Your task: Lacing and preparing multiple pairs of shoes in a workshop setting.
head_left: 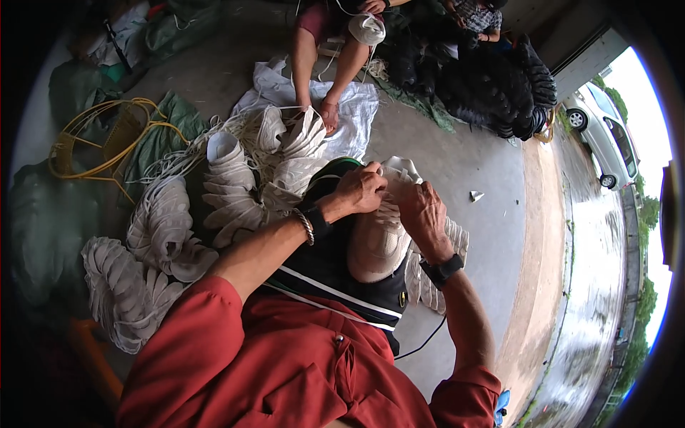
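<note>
Materials, matt mostly

White cones: stiff woven cloth, matt, ribbed. Sleeves: soft red cloth. Left bracelet: shiny metal. Floor: smooth concrete; far right road wet, glossy.

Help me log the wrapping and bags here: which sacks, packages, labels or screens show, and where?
White woven sack: spread flat on the floor under a seated person's feet, ahead of the hands.
Green sacks: crumpled, floor at left.
Labels, signs, screens: none visible.
</note>
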`<action>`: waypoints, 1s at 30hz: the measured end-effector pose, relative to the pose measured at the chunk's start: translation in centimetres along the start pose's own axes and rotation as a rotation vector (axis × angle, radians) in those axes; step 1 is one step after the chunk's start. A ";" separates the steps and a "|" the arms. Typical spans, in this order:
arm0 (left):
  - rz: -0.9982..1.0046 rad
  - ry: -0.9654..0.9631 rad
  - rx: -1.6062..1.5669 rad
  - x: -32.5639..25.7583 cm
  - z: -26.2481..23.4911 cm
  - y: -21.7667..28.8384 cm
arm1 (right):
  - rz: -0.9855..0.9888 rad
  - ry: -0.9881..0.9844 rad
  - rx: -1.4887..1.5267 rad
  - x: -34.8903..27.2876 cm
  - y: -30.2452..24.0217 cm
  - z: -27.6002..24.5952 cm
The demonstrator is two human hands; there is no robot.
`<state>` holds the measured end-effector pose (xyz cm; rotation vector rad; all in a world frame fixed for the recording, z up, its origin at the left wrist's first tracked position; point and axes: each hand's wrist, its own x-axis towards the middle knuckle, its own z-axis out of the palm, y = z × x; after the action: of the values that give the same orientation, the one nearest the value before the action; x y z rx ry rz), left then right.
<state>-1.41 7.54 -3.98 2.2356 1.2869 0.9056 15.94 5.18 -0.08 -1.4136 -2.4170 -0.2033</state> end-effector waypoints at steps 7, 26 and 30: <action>-0.014 0.033 -0.201 -0.4 -0.4 -0.2 | 0.080 -0.040 0.389 -0.5 2.4 0.1; -0.079 -0.142 -0.092 0.6 -0.5 0.9 | 0.320 -0.013 0.608 -1.3 2.5 0.3; -0.069 -0.175 -0.132 0.6 -0.8 0.8 | 0.364 0.012 0.720 -1.3 2.7 -0.6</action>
<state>-1.23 7.74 -2.74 2.1039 1.1816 0.7301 18.98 5.23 -0.13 -1.4242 -1.8622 0.6712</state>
